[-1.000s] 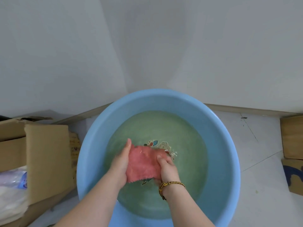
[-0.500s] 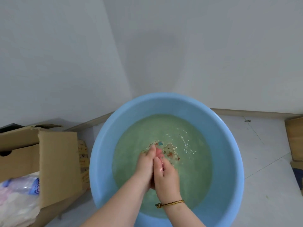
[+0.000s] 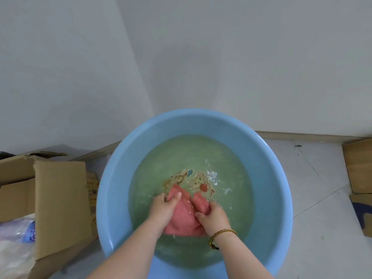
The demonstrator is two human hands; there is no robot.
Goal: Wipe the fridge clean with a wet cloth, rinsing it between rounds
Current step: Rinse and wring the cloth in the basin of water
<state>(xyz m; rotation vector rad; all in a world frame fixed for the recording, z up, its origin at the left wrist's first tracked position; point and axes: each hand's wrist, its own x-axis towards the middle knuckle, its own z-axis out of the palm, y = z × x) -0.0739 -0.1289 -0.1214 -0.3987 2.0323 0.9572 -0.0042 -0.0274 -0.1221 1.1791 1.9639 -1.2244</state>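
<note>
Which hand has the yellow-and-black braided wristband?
The right hand, gripping the wet pink cloth; the left hand, also gripping it, has a bare wrist.

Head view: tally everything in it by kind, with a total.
Blue basin: 1
Pink cloth: 1
Hands, left hand and right hand: 2
Cardboard boxes: 3
Plastic bag: 1
Braided bracelet: 1
Total: 9

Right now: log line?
rinsing | left hand, right hand: both grip pink fabric cloth | cloth in round blue plastic basin
</note>
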